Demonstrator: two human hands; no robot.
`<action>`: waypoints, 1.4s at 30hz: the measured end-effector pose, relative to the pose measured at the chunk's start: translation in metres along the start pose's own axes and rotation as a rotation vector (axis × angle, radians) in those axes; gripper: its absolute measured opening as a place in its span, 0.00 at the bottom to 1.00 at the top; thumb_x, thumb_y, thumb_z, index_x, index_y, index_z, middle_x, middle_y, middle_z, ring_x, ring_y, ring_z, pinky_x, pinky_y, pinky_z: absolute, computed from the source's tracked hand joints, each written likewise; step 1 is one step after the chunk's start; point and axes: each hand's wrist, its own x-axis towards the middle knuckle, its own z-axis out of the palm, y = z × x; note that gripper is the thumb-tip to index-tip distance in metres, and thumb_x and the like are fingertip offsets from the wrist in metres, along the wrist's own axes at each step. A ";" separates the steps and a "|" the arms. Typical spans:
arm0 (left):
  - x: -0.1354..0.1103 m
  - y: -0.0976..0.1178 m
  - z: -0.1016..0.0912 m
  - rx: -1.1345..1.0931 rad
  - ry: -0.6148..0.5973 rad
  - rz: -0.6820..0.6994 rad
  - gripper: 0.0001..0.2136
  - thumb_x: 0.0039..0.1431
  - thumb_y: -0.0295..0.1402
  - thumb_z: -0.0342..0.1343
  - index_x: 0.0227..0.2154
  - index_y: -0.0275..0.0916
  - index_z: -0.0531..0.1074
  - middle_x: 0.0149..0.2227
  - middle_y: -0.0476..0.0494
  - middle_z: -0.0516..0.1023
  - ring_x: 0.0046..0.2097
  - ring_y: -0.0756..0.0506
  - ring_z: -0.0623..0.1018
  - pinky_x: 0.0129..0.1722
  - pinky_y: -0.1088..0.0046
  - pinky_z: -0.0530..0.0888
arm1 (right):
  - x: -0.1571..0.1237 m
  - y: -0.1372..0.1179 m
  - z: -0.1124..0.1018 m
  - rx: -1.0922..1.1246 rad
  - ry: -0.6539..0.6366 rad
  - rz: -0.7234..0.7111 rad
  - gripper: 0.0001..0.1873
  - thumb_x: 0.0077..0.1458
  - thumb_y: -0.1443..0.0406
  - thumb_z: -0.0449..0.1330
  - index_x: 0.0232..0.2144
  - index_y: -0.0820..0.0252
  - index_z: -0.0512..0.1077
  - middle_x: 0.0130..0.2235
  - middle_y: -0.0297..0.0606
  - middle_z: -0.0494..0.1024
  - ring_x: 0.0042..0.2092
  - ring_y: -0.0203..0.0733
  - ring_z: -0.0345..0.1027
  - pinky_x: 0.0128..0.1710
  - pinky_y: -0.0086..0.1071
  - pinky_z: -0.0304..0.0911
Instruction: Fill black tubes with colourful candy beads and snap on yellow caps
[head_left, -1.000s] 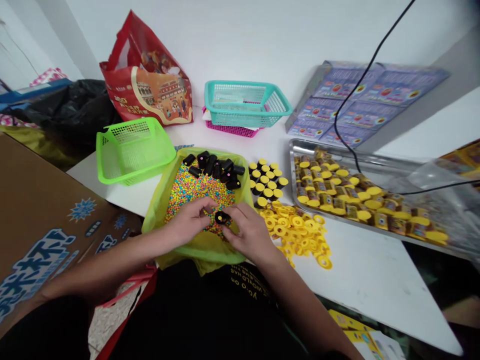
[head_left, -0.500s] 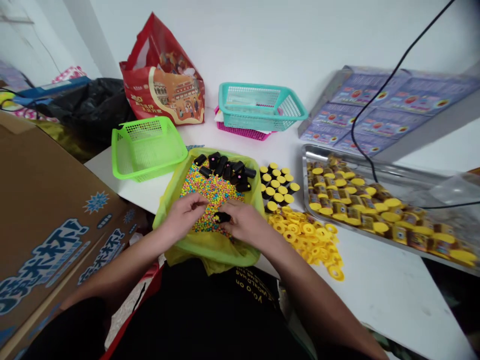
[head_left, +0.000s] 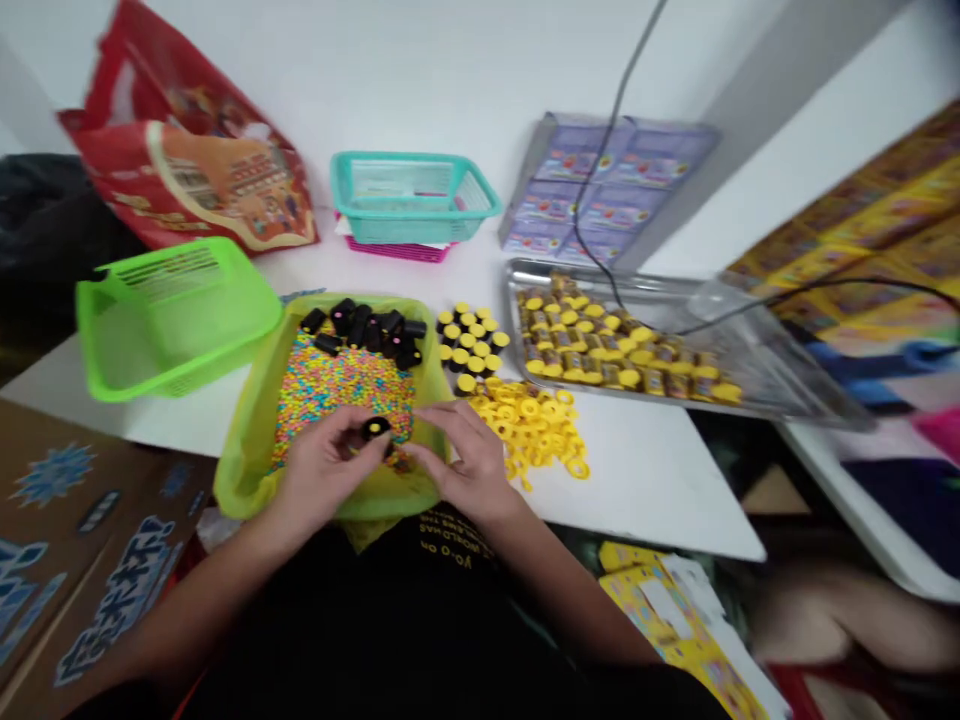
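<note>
A yellow-green tray (head_left: 251, 440) in front of me holds a bed of small multicoloured candy beads (head_left: 341, 390) and several empty black tubes (head_left: 364, 328) at its far end. Over the near end of the tray my left hand (head_left: 326, 470) is closed on a small black tube (head_left: 375, 430) whose mouth shows yellow. My right hand (head_left: 465, 455) is beside it, fingers curled and touching the tube's right side. Right of the tray stand several black tubes with yellow caps (head_left: 469, 340), and a heap of loose yellow ring caps (head_left: 536, 425) lies on the white table (head_left: 660, 480).
A steel tray (head_left: 757, 375) of finished labelled tubes sits at the right, crossed by a black cable (head_left: 600, 130). A green basket (head_left: 165, 310), a teal basket (head_left: 409, 195), a red bag (head_left: 180, 170) and purple packs (head_left: 592, 190) stand behind. A cardboard box (head_left: 82, 560) is at my left.
The camera has swung to the right and the view is blurred. The black tube has shifted from my right fingers to my left hand, and now shows a yellow top.
</note>
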 end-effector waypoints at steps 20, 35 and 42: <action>0.002 0.005 0.019 -0.254 -0.102 -0.210 0.15 0.45 0.40 0.70 0.34 0.41 0.75 0.26 0.51 0.72 0.25 0.50 0.71 0.20 0.74 0.74 | -0.085 0.068 -0.053 -0.618 -0.154 0.140 0.11 0.62 0.71 0.53 0.33 0.59 0.75 0.32 0.43 0.75 0.36 0.47 0.69 0.37 0.38 0.67; 0.002 0.001 0.033 -0.179 -0.251 -0.094 0.13 0.46 0.40 0.70 0.30 0.39 0.76 0.31 0.47 0.78 0.34 0.46 0.75 0.38 0.70 0.73 | 0.012 -0.009 0.000 0.613 -0.174 0.562 0.15 0.55 0.51 0.63 0.28 0.56 0.74 0.24 0.30 0.71 0.25 0.35 0.63 0.24 0.29 0.61; 0.003 -0.011 0.025 -0.207 -0.070 0.051 0.19 0.45 0.47 0.72 0.28 0.37 0.75 0.28 0.48 0.77 0.31 0.48 0.74 0.33 0.72 0.71 | 0.019 -0.014 0.020 0.456 -0.024 0.296 0.10 0.60 0.58 0.63 0.29 0.56 0.76 0.33 0.34 0.75 0.38 0.40 0.70 0.40 0.34 0.65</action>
